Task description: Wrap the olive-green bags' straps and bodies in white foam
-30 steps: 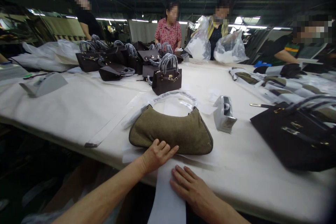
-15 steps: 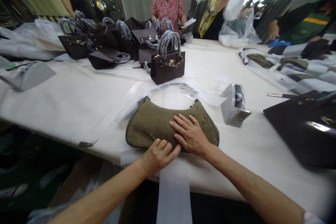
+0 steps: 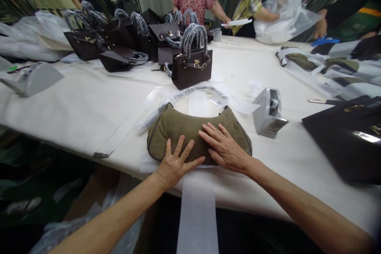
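An olive-green ribbed shoulder bag [image 3: 184, 127] lies flat in front of me near the table's front edge. Its curved handle [image 3: 202, 88] is wrapped in clear plastic and points away from me. My left hand [image 3: 177, 160] rests with spread fingers on the bag's lower left part. On the right half, my right hand [image 3: 224, 147] lies flat, fingers stretched across the fabric. Beneath the bag runs a strip of white paper [image 3: 198, 214], which hangs over the table edge and also shows inside the handle's loop.
A dark brown handbag [image 3: 192, 69] stands just beyond, before a cluster of similar bags. To the right are a grey tape dispenser [image 3: 268, 113] and a large dark bag [image 3: 345, 139]. Paper-wrapped bags [image 3: 342, 67] lie farther right. Several people stand across the white table [image 3: 74, 107].
My left hand has opened from curled fingers to spread ones on the bag. My right hand stays flat on it. Across the table, a person's plastic bag has come down lower.
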Available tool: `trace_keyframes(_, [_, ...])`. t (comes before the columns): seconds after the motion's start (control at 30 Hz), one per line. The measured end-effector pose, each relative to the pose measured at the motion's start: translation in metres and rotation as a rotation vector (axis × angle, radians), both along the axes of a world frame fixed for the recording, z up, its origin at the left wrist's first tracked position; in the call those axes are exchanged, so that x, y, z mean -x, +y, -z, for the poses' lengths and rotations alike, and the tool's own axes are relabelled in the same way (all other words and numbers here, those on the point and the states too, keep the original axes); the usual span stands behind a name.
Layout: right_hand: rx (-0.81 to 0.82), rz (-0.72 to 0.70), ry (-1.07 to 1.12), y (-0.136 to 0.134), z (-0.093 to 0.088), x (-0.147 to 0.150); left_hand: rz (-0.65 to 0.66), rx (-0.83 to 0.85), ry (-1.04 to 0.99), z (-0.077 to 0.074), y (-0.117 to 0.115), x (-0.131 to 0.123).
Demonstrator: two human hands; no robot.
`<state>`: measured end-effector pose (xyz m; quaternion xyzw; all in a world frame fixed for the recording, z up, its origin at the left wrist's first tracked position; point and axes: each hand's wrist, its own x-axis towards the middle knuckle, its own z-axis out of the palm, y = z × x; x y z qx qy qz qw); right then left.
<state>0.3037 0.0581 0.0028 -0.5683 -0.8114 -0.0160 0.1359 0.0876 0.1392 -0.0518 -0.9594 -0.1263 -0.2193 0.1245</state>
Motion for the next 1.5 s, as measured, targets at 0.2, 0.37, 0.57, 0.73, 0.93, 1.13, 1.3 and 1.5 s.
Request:
trace_keyframes(0.2, [0.041, -0.434, -0.129, -0.097, 0.038, 0.033, 0.007, -0.018, 0.021, -0.001, -0.002, 0.002])
trace_keyframes(0.37, [-0.216, -0.419, -0.012, -0.105, 0.053, 0.084, 0.006, -0.054, -0.004, -0.005, -0.004, 0.006])
trace_keyframes(0.57, [-0.444, -0.15, 0.321, -0.044, -0.03, 0.049, 0.025, -0.075, -0.045, -0.003, 0.002, 0.009])
trace_keyframes(0.73, [-0.347, 0.184, 0.387, 0.03, -0.036, 0.019, 0.034, 0.073, -0.044, -0.01, 0.002, 0.012])
trace_keyframes(0.93, [-0.23, 0.438, 0.445, 0.072, 0.006, 0.013, -0.015, 0.218, -0.246, -0.009, -0.004, 0.004])
trace_keyframes(1.13, [-0.14, 0.554, 0.346, 0.078, 0.016, 0.005, -0.205, 0.306, -0.571, 0.003, -0.003, -0.015])
trace_keyframes(1.3, [-0.316, 0.597, 0.184, 0.085, 0.014, 0.009, -0.312, 0.369, -0.57, -0.003, -0.003, -0.02])
trace_keyframes(1.5, [-0.404, 0.256, -0.008, 0.075, 0.009, 0.012, -0.347, 0.412, -0.483, -0.014, -0.008, -0.02])
